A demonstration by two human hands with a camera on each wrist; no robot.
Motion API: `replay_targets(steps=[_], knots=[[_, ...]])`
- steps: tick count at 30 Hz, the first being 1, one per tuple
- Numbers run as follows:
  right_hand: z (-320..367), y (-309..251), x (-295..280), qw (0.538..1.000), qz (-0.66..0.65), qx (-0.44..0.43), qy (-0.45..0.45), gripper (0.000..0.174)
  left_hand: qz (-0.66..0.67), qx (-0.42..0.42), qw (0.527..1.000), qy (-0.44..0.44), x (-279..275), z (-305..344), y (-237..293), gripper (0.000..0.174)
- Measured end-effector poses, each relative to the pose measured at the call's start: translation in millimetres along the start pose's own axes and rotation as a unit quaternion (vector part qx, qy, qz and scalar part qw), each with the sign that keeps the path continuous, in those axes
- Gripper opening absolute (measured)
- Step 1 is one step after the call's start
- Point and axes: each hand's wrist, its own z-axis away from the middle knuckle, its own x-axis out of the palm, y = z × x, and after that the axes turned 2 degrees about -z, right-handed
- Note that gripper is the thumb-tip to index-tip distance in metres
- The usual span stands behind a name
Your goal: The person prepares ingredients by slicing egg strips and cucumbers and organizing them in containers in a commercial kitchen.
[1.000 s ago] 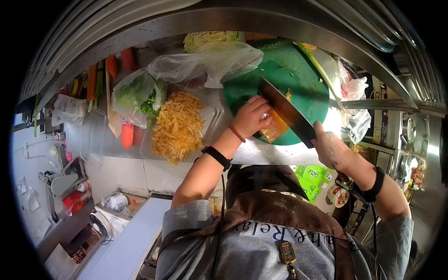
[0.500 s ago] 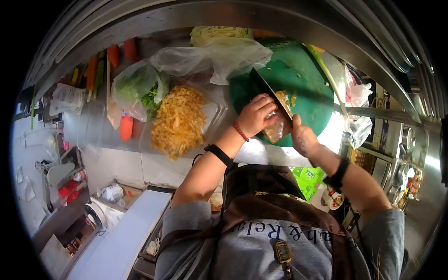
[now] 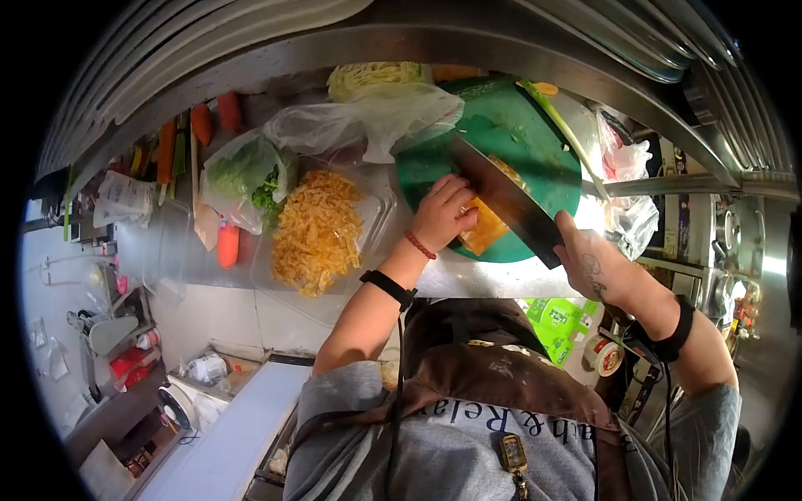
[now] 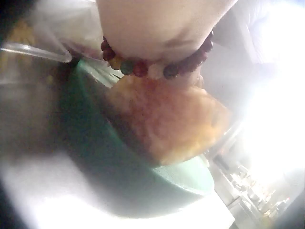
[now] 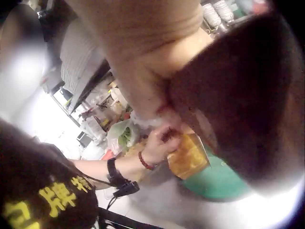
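A green round cutting board (image 3: 547, 159) carries an amber-brown block (image 3: 484, 227) of food with a glossy surface. My left hand (image 3: 443, 219) holds the block at its left side, fingers bent over it. In the left wrist view the block (image 4: 167, 121) shows large below the beaded bracelet, which hides most of that hand. My right hand (image 3: 589, 260) grips a cleaver (image 3: 510, 199) by its handle. The broad blade slants across the block, hiding part of it. Beyond the blade lies a cut piece (image 3: 507, 171) of the same food.
Left of the board, a clear plastic container (image 3: 380, 204) sits beside a heap of amber strips (image 3: 317, 230). Behind are bagged greens (image 3: 238, 179), a plastic bag (image 3: 359, 117) and shredded cabbage (image 3: 376, 81). A green stalk (image 3: 560, 125) lies along the board's right edge. A metal shelf edge (image 3: 418, 42) overhangs the counter.
Half a second ago the cleaver stood steeper, with my right hand closer to the block. My right hand has since swung out to the right, and the blade now shows its broad face.
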Motion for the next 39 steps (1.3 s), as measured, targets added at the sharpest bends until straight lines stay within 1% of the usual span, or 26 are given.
replay_targets(steps=[3,6,10,13,15,16,18,20,21,22,25,26,28,29,30,33,34,37,38,39], knots=[[-12.3,9.3,17.1,0.999,0.012,0.027,-0.025,0.032,0.010,-0.011,1.000,0.010,2.8,3.6,0.1,0.025],[-27.6,7.7,26.2,0.999,0.009,0.013,-0.028,0.025,0.015,-0.024,0.999,0.017,4.4,7.2,-4.0,0.026],[-47.7,6.5,37.6,0.999,-0.009,0.021,-0.031,0.024,0.026,-0.037,0.999,0.022,2.8,7.7,-7.1,0.025],[-56.2,9.7,49.3,0.999,-0.024,0.032,-0.026,0.024,0.025,-0.024,0.999,0.019,4.3,5.8,-9.7,0.025],[-62.0,7.6,55.8,0.998,-0.033,0.044,-0.026,0.022,0.021,-0.015,0.999,0.034,4.8,6.0,-10.9,0.025],[-67.5,7.9,59.1,0.998,-0.027,0.044,-0.032,0.023,0.018,-0.011,0.999,0.041,4.4,6.5,-11.3,0.025],[-78.5,10.3,69.5,0.998,-0.017,0.045,-0.042,0.027,0.019,-0.014,1.000,0.020,0.3,5.0,-8.4,0.025],[-85.0,20.0,97.0,0.999,-0.006,0.027,-0.024,0.032,0.015,-0.009,1.000,0.011,-2.7,4.0,-3.5,0.025],[-86.4,18.6,100.4,1.000,0.001,0.017,-0.015,0.035,0.011,-0.003,1.000,0.012,-3.4,4.5,-1.5,0.026],[-88.9,16.3,104.4,0.997,0.025,0.050,-0.044,0.040,0.006,0.002,1.000,0.012,-4.6,5.6,0.2,0.027],[-87.1,21.5,112.0,1.000,-0.009,0.010,-0.007,0.038,-0.030,0.025,0.999,-0.038,-18.7,3.2,6.6,0.032],[-88.2,26.2,109.5,1.000,-0.008,0.016,-0.010,0.034,-0.027,0.004,0.996,-0.082,-28.3,3.6,11.0,0.040],[-93.6,40.5,92.6,0.999,-0.044,0.012,0.016,0.034,-0.095,0.045,0.981,-0.161,-45.7,-0.6,25.1,0.044],[-92.2,48.4,86.6,0.998,-0.062,0.010,0.024,0.035,-0.141,0.077,0.966,-0.204,-48.5,-6.5,30.4,0.047],[-87.9,56.6,81.4,0.994,-0.088,-0.030,0.064,0.036,-0.184,0.113,0.946,-0.243,-51.3,-12.4,35.6,0.050],[-57.0,80.7,71.1,0.968,-0.156,-0.072,0.181,0.033,-0.180,0.167,0.921,-0.303,-31.6,1.2,11.0,0.056],[-47.9,91.1,70.1,0.962,-0.173,-0.056,0.202,0.033,-0.152,0.138,0.933,-0.294,-33.6,-0.6,11.7,0.053],[-17.1,124.5,77.9,0.935,-0.229,0.000,0.272,0.036,-0.026,-0.017,0.963,-0.267,-47.0,-15.3,12.7,0.050],[-7.4,138.5,85.7,0.928,-0.249,0.014,0.276,0.039,-0.008,-0.056,0.973,-0.223,-51.0,-23.5,17.9,0.046],[1.1,147.2,92.2,0.920,-0.270,0.029,0.282,0.043,0.086,-0.208,0.959,-0.174,-40.8,-9.8,-4.8,0.047]])
